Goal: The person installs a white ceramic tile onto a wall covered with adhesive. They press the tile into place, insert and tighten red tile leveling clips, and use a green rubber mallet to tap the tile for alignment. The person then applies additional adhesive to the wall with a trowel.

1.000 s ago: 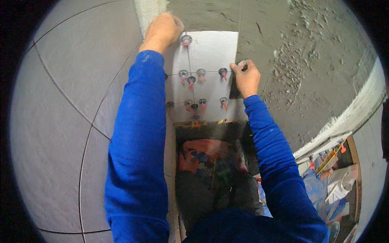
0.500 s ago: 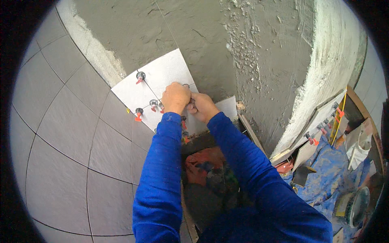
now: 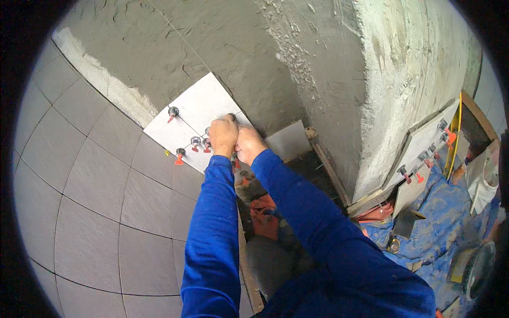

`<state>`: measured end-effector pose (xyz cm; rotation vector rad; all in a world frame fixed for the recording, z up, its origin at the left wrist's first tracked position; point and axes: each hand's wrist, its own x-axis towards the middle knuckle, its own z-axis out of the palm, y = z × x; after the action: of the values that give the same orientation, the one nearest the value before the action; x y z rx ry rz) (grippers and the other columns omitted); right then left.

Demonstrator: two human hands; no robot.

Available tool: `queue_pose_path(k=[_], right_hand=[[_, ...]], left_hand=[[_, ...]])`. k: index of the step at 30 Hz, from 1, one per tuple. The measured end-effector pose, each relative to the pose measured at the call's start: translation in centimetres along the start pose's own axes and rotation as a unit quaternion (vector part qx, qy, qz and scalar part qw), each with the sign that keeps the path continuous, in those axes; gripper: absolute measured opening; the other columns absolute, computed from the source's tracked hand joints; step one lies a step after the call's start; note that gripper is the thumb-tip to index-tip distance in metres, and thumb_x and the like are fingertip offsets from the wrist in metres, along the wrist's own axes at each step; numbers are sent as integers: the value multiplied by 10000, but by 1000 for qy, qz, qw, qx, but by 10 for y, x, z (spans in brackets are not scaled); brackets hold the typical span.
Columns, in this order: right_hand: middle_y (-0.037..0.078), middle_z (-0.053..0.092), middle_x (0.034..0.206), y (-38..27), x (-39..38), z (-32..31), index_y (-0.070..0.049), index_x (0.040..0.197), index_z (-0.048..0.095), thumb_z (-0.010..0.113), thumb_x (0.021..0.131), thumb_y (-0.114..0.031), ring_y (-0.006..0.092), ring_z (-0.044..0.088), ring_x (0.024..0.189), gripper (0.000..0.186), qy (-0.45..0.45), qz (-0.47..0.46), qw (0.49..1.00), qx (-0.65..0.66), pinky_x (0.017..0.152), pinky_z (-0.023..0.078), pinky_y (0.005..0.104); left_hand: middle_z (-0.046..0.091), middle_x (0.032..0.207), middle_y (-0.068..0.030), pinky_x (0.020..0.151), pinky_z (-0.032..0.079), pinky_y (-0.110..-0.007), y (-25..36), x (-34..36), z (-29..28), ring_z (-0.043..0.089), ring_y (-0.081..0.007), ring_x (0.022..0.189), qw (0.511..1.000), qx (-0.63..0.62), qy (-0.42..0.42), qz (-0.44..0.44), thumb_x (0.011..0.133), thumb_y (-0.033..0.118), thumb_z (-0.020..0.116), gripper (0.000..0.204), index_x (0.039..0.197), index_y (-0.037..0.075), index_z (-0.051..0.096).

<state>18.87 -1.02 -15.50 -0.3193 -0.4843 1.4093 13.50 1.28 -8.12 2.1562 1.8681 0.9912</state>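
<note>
Hands (image 3: pixel 224 136) converged over tile (image 3: pixel 197 100), bucket (image 3: pixel 463 266), contents unclear

"What's the person wearing?"
"A blue top (image 3: pixel 310 297), its front darker in the shade."
"And the sleeves (image 3: pixel 212 238)?"
"Long, plain, strong blue, softly creased along the forearms."
"Cuffs (image 3: pixel 219 162)?"
"Same blue, snug at the wrists; the hands (image 3: pixel 224 137) are bare."

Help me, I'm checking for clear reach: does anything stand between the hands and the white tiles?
Nothing visible does. The left hand and right hand meet over the white tiles; some red-handled clips stand beside the left hand, on its left. What lies under the hands is hidden.
</note>
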Motion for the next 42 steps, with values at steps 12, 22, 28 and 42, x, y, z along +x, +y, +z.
queue_pose_path(k=[12, 22, 28, 42], right_hand=[[20, 604, 777, -11, -12, 11, -121, 940, 629, 543, 1030, -256, 134, 511, 578, 183, -4, 24, 998, 49, 474, 369, 297], [-22, 503, 713, -36, -22, 14, -131, 890, 541, 535, 1036, -187, 87, 425, 517, 156, -17, 55, 998, -16, 399, 270, 238], [-13, 532, 708, -33, -23, 14, -115, 861, 581, 556, 1031, -221, 84, 440, 522, 202, -9, 42, 999, -23, 408, 285, 243], [2, 496, 753, -14, -17, 11, -82, 933, 553, 519, 1046, -192, 87, 431, 541, 161, -27, 52, 986, 159, 411, 309, 224]], left_hand=[[720, 789, -178, 658, 559, -438, -14, 1, 0, 703, -342, 725, 976, -205, -75, 11, 985, 302, 535, 388, 811, -5, 697], [687, 989, -135, 732, 596, -392, -18, -11, 3, 683, -284, 934, 590, -712, -297, -238, 1037, 350, 523, 330, 1007, 37, 622], [737, 843, -178, 677, 584, -463, -18, 7, 0, 729, -353, 810, 874, -408, -221, -146, 992, 250, 511, 286, 944, 46, 706], [555, 599, -40, 319, 300, -356, 10, 9, -27, 441, -169, 366, 943, -246, -202, -95, 959, 249, 634, 301, 752, 30, 637]])
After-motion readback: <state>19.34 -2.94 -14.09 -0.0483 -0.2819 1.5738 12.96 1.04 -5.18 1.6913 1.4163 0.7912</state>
